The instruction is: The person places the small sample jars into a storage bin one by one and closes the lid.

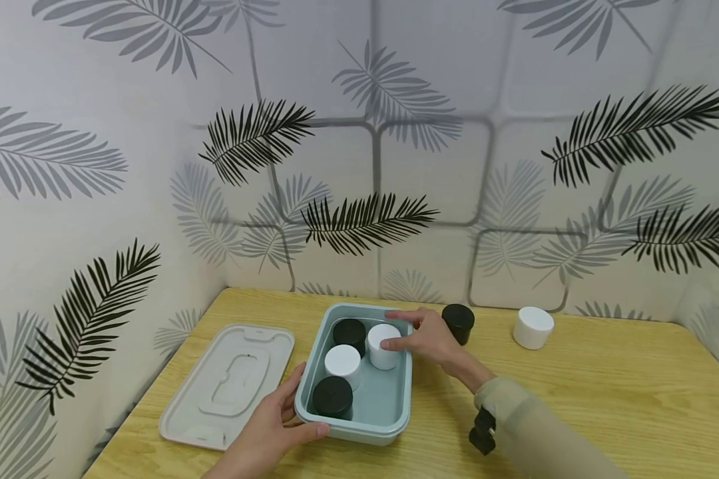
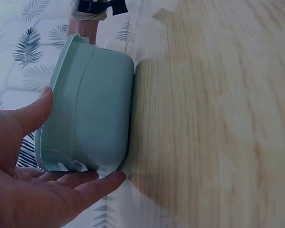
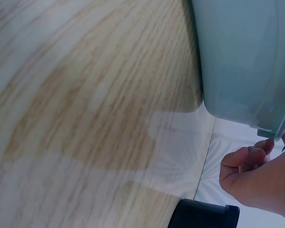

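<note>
A light blue-green plastic box (image 1: 380, 416) stands on the wooden table, holding black and white round-lidded jars. My left hand (image 1: 278, 422) grips its near left corner, thumb on the rim and fingers along the side, as the left wrist view shows. Inside the box, a black jar (image 1: 333, 397), a white jar (image 1: 343, 362) and another black jar (image 1: 349, 334) line the left side. At the far right is a second white jar (image 1: 383, 356). My right hand (image 1: 434, 339) reaches over the rim there, thumb overlapping that jar and index finger stretched behind it; its other fingers curl outside the box.
Left of the box lies a pale flat lid (image 1: 180, 412). A black jar (image 1: 460, 321) stands just beyond my right hand, and a white jar (image 1: 533, 328) farther right. A leaf-patterned wall (image 1: 419, 166) rises behind the table (image 1: 605, 392).
</note>
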Demonstrator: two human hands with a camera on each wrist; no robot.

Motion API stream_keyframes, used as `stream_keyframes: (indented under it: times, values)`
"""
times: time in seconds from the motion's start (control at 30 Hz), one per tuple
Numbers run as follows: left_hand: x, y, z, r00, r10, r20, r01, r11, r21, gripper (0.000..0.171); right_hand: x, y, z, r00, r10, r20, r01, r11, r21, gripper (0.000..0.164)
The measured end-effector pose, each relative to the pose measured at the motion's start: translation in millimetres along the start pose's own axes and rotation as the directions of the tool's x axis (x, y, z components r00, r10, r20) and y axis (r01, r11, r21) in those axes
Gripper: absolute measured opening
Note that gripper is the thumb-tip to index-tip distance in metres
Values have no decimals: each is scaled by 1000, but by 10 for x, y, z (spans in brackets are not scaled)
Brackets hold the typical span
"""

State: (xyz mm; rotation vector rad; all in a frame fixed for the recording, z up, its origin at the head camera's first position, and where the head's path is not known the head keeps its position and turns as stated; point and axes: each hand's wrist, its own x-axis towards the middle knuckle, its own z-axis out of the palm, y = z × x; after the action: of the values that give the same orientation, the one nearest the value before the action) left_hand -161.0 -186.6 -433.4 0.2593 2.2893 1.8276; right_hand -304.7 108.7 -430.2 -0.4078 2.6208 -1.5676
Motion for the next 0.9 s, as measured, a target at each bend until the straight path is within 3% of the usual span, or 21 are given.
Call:
stream_keyframes:
  times: [0.4, 0.67, 0.77, 0.9]
  values:
    - [-2, 1, 10, 1000, -2, 0, 2, 1000, -9, 109, 6, -79, 15, 998, -5, -55, -2, 992, -125, 48]
    - [-3, 6, 12, 1000, -15, 2, 15, 1000, -8, 110, -25, -106, 32, 996, 12, -94, -24, 992, -126, 46]
    - [-2, 3, 10, 1000, -16, 1, 16, 1000, -8, 110, -57, -146, -4, 994, -16, -112, 0, 990, -142, 43]
    - [4, -6, 10, 1000, -22, 1, 22, 1000, -7, 109, -140, -245, -168, 982, -120, -144, 92, 978, -187, 38]
